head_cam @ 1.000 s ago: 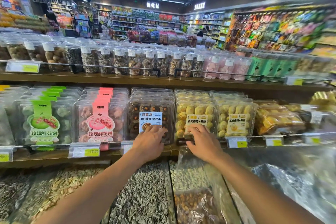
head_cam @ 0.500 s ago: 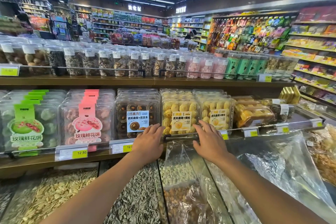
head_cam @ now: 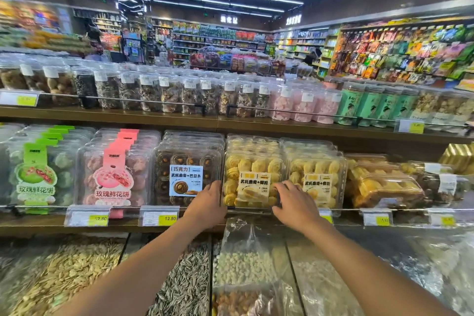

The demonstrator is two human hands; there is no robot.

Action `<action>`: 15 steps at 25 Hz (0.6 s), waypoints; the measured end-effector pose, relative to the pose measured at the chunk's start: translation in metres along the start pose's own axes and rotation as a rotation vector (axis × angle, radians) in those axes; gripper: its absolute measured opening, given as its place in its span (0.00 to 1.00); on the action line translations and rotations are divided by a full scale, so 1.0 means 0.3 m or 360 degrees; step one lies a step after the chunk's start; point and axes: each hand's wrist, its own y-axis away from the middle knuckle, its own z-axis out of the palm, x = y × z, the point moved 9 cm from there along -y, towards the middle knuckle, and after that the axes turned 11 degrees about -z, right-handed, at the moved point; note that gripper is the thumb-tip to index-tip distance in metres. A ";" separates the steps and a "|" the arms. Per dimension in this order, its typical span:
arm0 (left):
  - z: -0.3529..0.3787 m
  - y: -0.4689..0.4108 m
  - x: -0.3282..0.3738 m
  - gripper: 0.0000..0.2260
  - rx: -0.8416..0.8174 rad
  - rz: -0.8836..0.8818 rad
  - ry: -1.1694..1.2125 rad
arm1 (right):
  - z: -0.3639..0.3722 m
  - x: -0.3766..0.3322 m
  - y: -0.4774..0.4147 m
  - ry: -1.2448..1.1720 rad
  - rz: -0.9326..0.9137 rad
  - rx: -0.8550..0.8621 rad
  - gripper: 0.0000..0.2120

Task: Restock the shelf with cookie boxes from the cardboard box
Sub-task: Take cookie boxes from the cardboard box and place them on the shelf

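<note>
1. The wooden shelf (head_cam: 33,224) runs the full width, packed with clear boxes standing behind a rail hung with price tags.
2. Below it lie open bins, with striped sunflower seeds (head_cam: 184,282) just under the arms.
3. The yellow cookie box (head_cam: 252,174) stands upright at the front of its row on that shelf, just beside the chocolate cookie box (head_cam: 187,159).
4. The left hand (head_cam: 207,204) lies against the yellow box's left edge, its fingers straight and pressed together.
5. The right hand (head_cam: 295,202) curls its fingers onto the lower right corner, gripping it.
</note>
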 end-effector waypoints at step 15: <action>0.075 -0.148 -0.003 0.27 0.0198 -0.0553 0.0487 | -0.078 0.124 -0.405 0.0308 -0.0375 0.0116 0.61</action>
